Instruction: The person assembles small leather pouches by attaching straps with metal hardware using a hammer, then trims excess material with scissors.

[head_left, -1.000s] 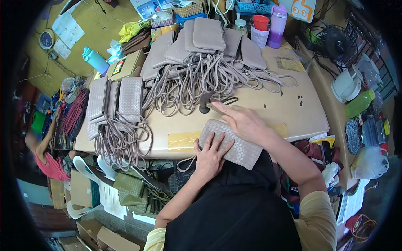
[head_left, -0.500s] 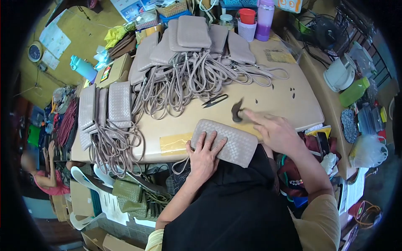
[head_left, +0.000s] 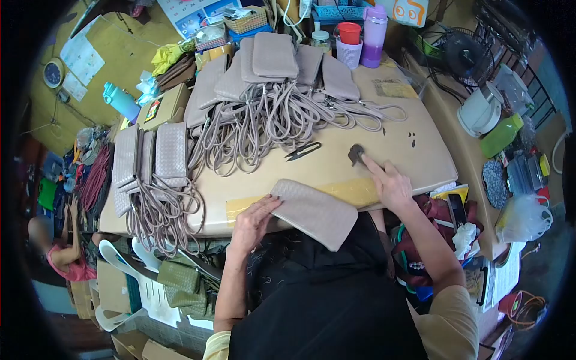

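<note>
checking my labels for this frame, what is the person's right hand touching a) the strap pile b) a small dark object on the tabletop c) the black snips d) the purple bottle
b: the right hand has its fingertips on the small dark object, the snips lie apart from it, and the left hand holds the woven pouch.

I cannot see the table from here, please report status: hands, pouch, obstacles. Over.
Left hand grips woven pouch at table edge. Right hand touches small dark tool, grip unclear. Snips lie apart, nothing blocks.
</note>
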`<state>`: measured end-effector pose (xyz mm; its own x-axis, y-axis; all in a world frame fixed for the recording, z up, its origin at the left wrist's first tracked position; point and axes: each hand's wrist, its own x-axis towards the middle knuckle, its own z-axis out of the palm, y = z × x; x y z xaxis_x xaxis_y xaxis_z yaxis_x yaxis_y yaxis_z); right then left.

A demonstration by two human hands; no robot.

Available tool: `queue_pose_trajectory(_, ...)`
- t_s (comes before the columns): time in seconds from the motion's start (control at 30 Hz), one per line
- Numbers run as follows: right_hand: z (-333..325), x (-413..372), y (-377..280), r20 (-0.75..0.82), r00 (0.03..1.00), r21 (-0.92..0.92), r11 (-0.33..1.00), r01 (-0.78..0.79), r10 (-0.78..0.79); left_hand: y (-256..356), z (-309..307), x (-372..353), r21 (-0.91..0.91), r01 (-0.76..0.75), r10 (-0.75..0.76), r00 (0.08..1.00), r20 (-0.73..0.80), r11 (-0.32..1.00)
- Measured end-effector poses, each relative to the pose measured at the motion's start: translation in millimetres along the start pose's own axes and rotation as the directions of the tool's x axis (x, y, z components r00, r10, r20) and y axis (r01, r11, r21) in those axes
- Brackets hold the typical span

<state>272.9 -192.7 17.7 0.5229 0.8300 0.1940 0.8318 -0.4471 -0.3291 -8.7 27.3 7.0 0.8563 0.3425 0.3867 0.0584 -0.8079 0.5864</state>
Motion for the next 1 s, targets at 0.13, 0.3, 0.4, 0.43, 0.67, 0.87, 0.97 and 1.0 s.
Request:
queue_pose_trajectory(0.13,14,34,-2,-0.245,0.945,-0.276,0.95,0.145,-0.216,15,-12,-14,-0.228,0.326,-0.369,0.911,-0.182,0.917)
queue_pose_trajectory(0.3,-14,23,-78,0.309,0.937,0.561,0.827,-0.041,-0.163,51,-21,-8,-0.221,0.389,-0.447,0.797,-0.406,0.894)
queue_pose_trajectory(0.4,26,0,-128,0.225,0.951,0.969,0.147,-0.197,-0.211,59,0,-11,0.15,0.089,-0.036,0.945,-0.324,0.985)
queue_pose_trajectory(0.43,59,-2,-128,0.146,0.966,0.988,0.081,-0.131,-0.213,67,11,-10,0.133,-0.007,0.039,0.97,-0.242,0.991)
queue_pose_trajectory(0.67,77,4,-147,-0.065,0.944,0.996,-0.04,0.083,0.323,68,43,-21,-0.454,0.254,-0.438,0.823,-0.362,0.854)
queue_pose_trajectory(0.87,42,2,-145,0.067,0.982,0.908,0.418,0.013,-0.176,53,9,-32,-0.914,0.404,-0.584,0.751,0.308,0.039)
queue_pose_trajectory(0.97,27,15,-130,0.123,0.895,0.834,0.534,0.141,-0.429,45,-24,-36,-0.934,0.345,-0.67,0.715,0.197,0.093)
queue_pose_trajectory(1.0,26,19,-124,0.205,0.888,0.825,0.562,0.069,-0.411,38,-34,-33,-0.953,0.243,-0.718,0.695,0.04,0.182)
